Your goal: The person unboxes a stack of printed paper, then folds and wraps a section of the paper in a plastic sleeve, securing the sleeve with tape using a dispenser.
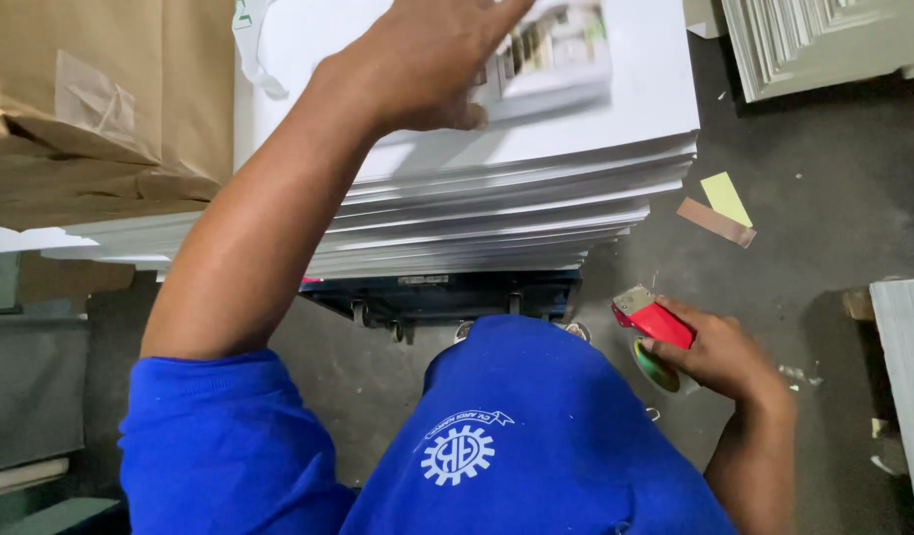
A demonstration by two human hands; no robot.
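Taking the tall stack of white sheets [496,198] as my mark, brown wrapping paper [100,99] lay against its left side. My left hand [432,59] reached up and lay open, palm down, on the top sheet, gripping nothing that I could see, beside a blurred printed picture [556,45]. Right of the stack and below it, over the grey floor [823,198], my right hand [719,352] was closed around a red tape dispenser [655,319], its long body pointing back toward the stack.
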